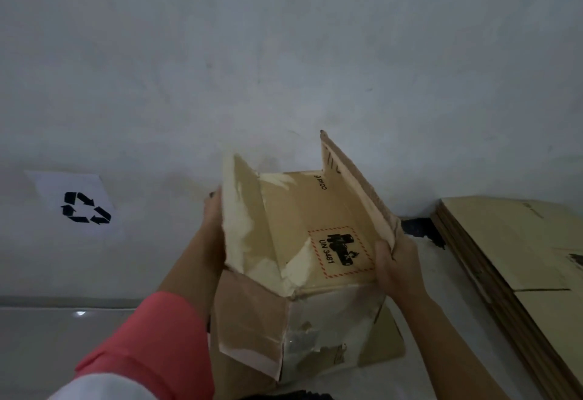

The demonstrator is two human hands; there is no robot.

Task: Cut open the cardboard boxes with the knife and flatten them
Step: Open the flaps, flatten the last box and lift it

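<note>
A brown cardboard box [303, 242], cut open with its flaps raised, is held up in front of a white wall. It bears a red-bordered label reading UN 3481 and torn tape on its sides. My left hand [212, 213] grips the left flap from behind, with only the fingers and wrist showing. My right hand [394, 265] grips the lower end of the right flap, thumb on its inner face. No knife is in view.
A stack of flattened cardboard sheets [511, 257] leans against the wall at the right. A white paper with a black recycling sign [83, 207] is stuck on the wall at the left. A pale tiled floor [47, 336] shows at lower left.
</note>
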